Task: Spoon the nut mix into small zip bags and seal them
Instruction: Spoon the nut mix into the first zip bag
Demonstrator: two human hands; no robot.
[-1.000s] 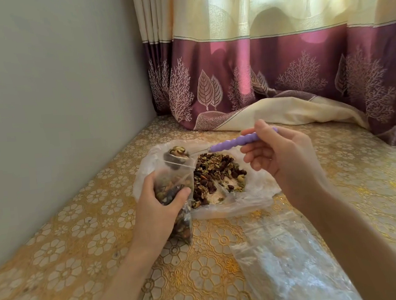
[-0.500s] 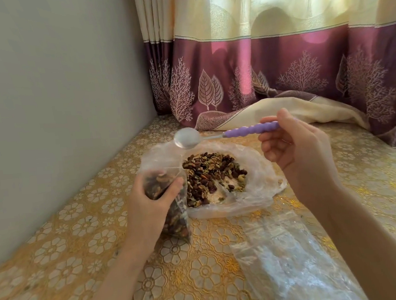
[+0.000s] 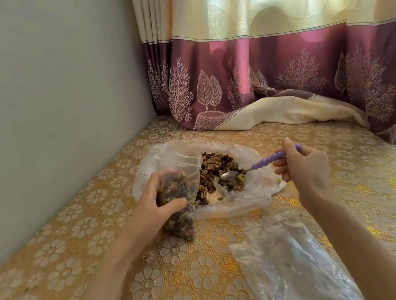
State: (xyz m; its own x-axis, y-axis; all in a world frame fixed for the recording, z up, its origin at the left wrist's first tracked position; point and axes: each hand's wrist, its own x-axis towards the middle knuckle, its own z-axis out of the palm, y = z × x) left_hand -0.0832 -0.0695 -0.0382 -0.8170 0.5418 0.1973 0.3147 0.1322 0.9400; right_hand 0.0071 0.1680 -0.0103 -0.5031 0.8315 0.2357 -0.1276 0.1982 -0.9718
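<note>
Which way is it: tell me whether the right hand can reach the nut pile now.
Probably yes: the right hand holds the spoon, whose bowl already lies at the nut pile, uncovered.

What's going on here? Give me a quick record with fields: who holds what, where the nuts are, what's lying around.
left hand: grips small zip bag, partly filled, mouth open
right hand: holds spoon by its purple handle
spoon bowl: dipped into nut mix
nut mix: heaped on large clear plastic bag
spare bags: clear plastic, flat near the right forearm
surface: gold floral tablecloth
background: purple and cream curtain
</note>
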